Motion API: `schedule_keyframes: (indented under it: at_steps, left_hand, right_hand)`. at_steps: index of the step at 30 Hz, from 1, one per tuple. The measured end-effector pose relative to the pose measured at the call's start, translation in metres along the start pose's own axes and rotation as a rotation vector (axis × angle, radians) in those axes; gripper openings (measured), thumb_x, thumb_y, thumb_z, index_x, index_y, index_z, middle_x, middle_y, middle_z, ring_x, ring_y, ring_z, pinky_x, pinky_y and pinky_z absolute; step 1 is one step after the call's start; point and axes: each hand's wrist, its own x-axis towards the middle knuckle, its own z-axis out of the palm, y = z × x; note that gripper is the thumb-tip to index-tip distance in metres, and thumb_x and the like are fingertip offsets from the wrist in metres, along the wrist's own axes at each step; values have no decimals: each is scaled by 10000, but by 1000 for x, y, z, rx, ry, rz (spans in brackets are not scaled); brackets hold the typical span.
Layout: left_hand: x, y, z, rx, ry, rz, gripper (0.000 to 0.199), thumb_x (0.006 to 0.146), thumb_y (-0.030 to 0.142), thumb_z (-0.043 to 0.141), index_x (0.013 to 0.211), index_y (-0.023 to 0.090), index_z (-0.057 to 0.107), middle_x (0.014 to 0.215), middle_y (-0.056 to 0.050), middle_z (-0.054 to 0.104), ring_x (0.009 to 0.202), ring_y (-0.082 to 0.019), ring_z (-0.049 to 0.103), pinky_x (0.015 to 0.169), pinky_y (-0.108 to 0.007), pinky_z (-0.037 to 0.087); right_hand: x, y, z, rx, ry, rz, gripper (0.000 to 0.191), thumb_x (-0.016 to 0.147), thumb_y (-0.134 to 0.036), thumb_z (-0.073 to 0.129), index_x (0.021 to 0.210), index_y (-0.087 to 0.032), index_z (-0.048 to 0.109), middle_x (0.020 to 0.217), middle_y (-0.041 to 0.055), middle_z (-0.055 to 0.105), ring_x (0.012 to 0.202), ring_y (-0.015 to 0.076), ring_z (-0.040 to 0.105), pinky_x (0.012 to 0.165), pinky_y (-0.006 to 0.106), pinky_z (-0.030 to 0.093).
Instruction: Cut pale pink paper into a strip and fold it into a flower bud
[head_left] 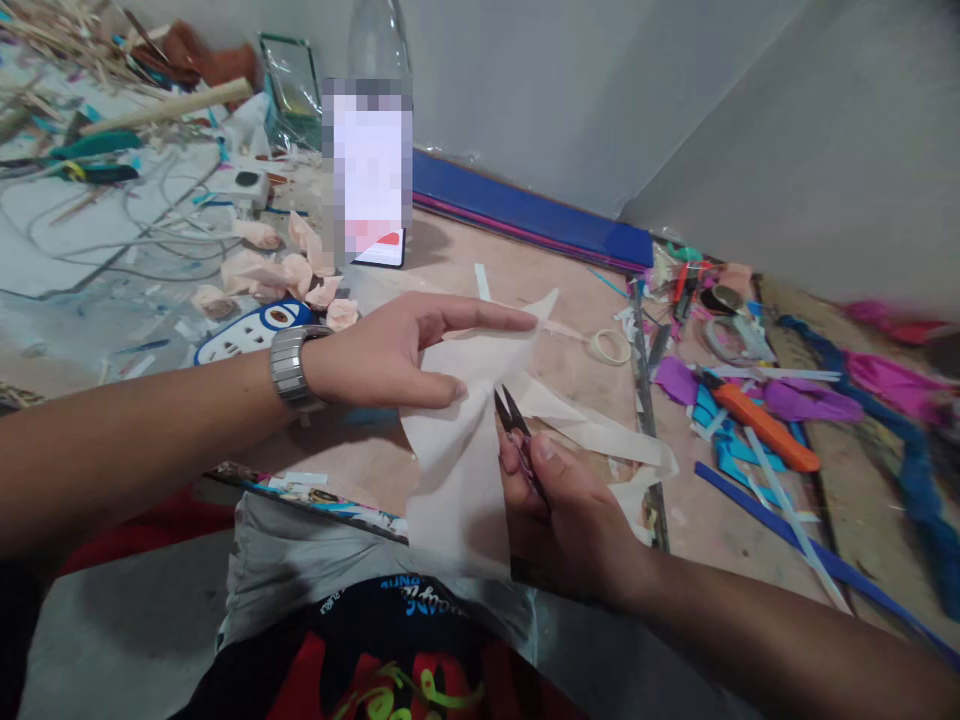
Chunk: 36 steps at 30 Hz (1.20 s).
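My left hand (397, 350), with a metal watch on its wrist, holds a thin whitish sheet (457, 490) between thumb and fingers. The sheet hangs over the table's front edge. My right hand (559, 500) grips small scissors (517, 430), whose dark blades are slightly apart at the sheet's right edge, beside my left thumb. A narrow cut strip (592, 428) of the same material extends to the right of the scissors and bends down near my right wrist.
A phone (371, 170) stands upright at the back beside crumpled peach pieces (262, 275). A tape roll (610, 347) lies right of the sheet. Blue strips (525, 210) line the wall. An orange cutter (765, 425) lies among scraps at right; sticks and cables clutter the left.
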Motion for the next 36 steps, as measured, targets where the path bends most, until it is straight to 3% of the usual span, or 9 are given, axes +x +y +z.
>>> schedule_keyframes:
  at_steps: [10,14,17,24,29,36]
  left_hand:
    - [1,-3,6,-50,-62,10,728,717,122,789,1429,218,665,1535,-97,621,1472,-271,548,1262,-426,429]
    - [-2,-4,13,-82,-86,-94,751,765,174,784,1493,211,606,1513,-119,633,1282,-263,683,1080,-386,571]
    - [-4,-3,16,-135,-119,-119,786,772,171,778,1527,198,564,1476,-132,657,1123,-223,736,967,-338,603]
    - [-2,-1,16,-159,-93,-95,760,751,157,793,1486,163,600,1503,-143,635,1275,-251,678,1098,-354,544]
    - [-3,-2,16,-149,-115,-102,789,754,130,760,1517,171,566,1552,-134,594,1228,-227,698,1040,-325,564]
    - [-1,-1,17,-143,-88,-87,758,734,159,782,1473,202,618,1546,-116,606,1325,-248,650,1143,-357,516]
  right_hand:
    - [2,1,-1,4,-12,-50,542,911,-722,648,961,-198,518,648,-63,291,525,41,236,467,150,236]
    - [3,-1,2,-7,-9,-62,547,911,-719,646,929,-189,509,643,-61,287,531,42,226,466,146,214]
    - [3,-3,6,-29,-2,-77,569,897,-728,657,898,-189,477,624,-71,265,519,39,223,463,142,221]
    - [1,-4,4,-16,-4,-17,571,899,-745,637,921,-214,429,592,-99,234,458,40,184,408,155,198]
    - [1,-4,6,-8,11,-14,584,886,-749,651,912,-214,419,581,-102,243,451,39,204,417,157,219]
    - [2,-3,7,16,-2,-3,572,894,-740,649,919,-219,412,572,-107,225,451,42,182,413,159,223]
